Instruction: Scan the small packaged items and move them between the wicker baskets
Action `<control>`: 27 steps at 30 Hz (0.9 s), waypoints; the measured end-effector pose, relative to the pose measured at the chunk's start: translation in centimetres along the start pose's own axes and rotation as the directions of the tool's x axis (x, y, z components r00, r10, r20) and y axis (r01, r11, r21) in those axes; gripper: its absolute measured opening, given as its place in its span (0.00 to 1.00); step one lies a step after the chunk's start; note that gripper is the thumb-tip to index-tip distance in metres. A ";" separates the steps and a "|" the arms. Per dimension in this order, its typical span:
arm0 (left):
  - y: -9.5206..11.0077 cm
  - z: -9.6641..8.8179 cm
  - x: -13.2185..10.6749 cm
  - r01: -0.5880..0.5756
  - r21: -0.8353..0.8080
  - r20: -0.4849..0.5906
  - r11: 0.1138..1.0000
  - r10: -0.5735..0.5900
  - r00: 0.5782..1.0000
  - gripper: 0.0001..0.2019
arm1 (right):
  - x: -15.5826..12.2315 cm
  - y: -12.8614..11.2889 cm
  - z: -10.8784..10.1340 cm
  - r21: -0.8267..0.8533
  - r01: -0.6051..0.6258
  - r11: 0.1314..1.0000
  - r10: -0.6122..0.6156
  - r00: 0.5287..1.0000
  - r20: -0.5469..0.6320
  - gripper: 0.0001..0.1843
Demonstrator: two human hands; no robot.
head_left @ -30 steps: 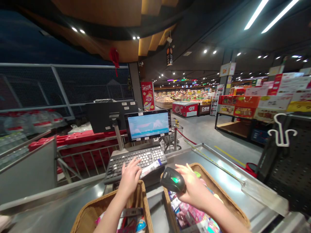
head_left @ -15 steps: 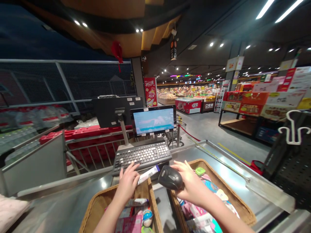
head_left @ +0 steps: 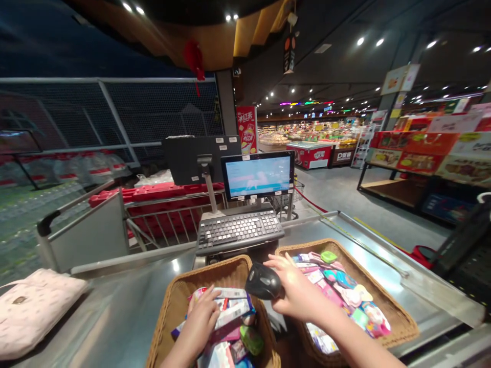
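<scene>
My left hand [head_left: 201,319] is down in the left wicker basket [head_left: 180,291], fingers closed on a long white packet [head_left: 236,309] that lies on top of several colourful packets. My right hand [head_left: 295,291] grips a black handheld barcode scanner [head_left: 263,280], held over the gap between the two baskets. The right wicker basket [head_left: 399,312] holds several pink and blue packets just right of that hand.
A black keyboard [head_left: 238,231] and a lit screen [head_left: 258,176] stand behind the baskets on the steel checkout counter [head_left: 115,317]. A pink fabric bag [head_left: 34,309] lies at the far left. Metal railings [head_left: 161,225], red crates and shop shelves lie beyond.
My left hand came back from the keyboard with the white packet and lowered it into the left basket. The scanner hand dropped slightly. The view tilted down and left.
</scene>
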State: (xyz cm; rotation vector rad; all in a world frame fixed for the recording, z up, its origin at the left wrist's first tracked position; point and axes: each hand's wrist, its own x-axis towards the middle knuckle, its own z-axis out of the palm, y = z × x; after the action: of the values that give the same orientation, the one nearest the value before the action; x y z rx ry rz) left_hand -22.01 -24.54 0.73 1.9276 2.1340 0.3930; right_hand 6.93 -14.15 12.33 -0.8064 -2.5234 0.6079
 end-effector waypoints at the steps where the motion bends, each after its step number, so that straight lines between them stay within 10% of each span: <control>1: -0.3 0.3 -0.3 -0.001 0.013 0.023 1.000 0.001 1.000 0.12 | 0.0 0.0 0.0 0.003 -0.005 1.000 0.005 1.000 0.000 0.29; 8: 1.4 0.2 -0.4 -0.028 0.211 0.062 0.977 0.015 0.998 0.10 | -0.8 0.4 -1.1 0.049 -0.037 0.998 0.039 0.998 -0.047 0.31; 18: 17.7 1.3 6.3 -0.485 -0.137 -0.075 0.863 0.480 0.874 0.29 | -3.6 2.5 -5.1 0.041 -0.067 0.997 0.074 0.973 -0.217 0.28; 27: 24.1 6.7 10.4 -0.532 -0.176 -0.015 0.828 0.538 0.843 0.25 | -6.4 6.2 -9.2 0.006 -0.139 0.990 0.134 0.941 -0.310 0.31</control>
State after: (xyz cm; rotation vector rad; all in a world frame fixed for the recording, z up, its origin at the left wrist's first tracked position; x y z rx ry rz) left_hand 1.75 -11.69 3.05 2.3796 1.4387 0.6154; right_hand 19.05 -11.03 14.95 -1.0049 -2.2030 0.4634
